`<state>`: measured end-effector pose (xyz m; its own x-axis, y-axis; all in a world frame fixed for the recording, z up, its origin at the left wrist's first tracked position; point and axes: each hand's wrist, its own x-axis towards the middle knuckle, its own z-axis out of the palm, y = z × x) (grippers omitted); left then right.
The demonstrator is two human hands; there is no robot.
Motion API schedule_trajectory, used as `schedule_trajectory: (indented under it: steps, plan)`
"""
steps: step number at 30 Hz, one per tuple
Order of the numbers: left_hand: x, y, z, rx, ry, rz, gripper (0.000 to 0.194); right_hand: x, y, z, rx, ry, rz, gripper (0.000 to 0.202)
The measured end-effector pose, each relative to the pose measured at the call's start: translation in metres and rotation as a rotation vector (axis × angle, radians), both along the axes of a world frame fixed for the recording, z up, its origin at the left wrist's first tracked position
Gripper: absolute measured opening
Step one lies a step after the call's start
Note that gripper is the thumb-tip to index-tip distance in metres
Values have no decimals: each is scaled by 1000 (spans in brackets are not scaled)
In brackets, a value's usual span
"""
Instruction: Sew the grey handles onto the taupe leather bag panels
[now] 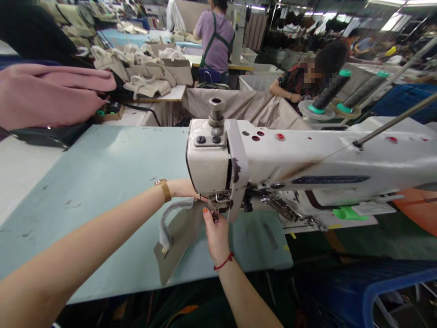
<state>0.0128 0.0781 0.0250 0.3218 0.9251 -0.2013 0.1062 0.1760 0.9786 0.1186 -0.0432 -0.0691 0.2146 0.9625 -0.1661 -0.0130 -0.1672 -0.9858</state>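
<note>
Lying just left of the right grip [217, 231], the beige panel [180, 238] slants.

Left hand [182, 187]: fingers hidden behind sewing machine head [208, 161], grip unreadable. Taupe panel [182, 232]: far end likewise obscured. Nameplate [331, 180] lettering blurred. Blue crate [367, 294] cut by right and bottom edges; pink cloth [51, 95], by left.

Flat taupe panel [182, 237], aslant on pale table [112, 182], arched grey handle [164, 228], brassy fitting [164, 250] at its foot
</note>
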Motion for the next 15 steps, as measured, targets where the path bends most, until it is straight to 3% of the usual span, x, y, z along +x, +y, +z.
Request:
schedule_trajectory:
  steps: [3, 5, 11, 15]
  plan:
    - [0, -8, -1, -125, -25, -249, 22, 4, -1, 6, -3, 3, 12, 35]
    - [-1, -14, -7, -110, -45, -281, 24, 7, -3, 8, -29, 7, 17, 35]
    - [-1, -42, -44, 10, -28, -242, 33, 38, -3, 11, -89, 19, 187, 35]
    - [2, -58, -52, 68, 33, -97, 36, 63, 9, 25, -72, 6, 344, 32]
